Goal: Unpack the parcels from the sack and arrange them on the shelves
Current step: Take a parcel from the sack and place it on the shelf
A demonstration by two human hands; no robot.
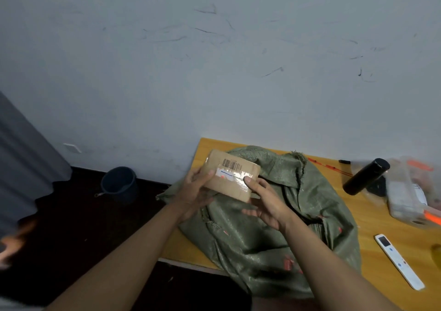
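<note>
I hold a small flat brown cardboard parcel point(232, 176), taped and barcoded, above the green woven sack point(267, 227); left hand point(195, 191) and right hand point(265, 203) pinch its short ends; it looks light, stiff, tape-slick.

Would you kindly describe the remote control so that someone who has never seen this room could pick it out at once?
Start at the yellow wooden table against the pale wall, where a green woven sack lies. To the right of the sack, near the table's front edge, lies the remote control. It is the only long, flat white bar there, unlike the black bottle farther back.
</note>
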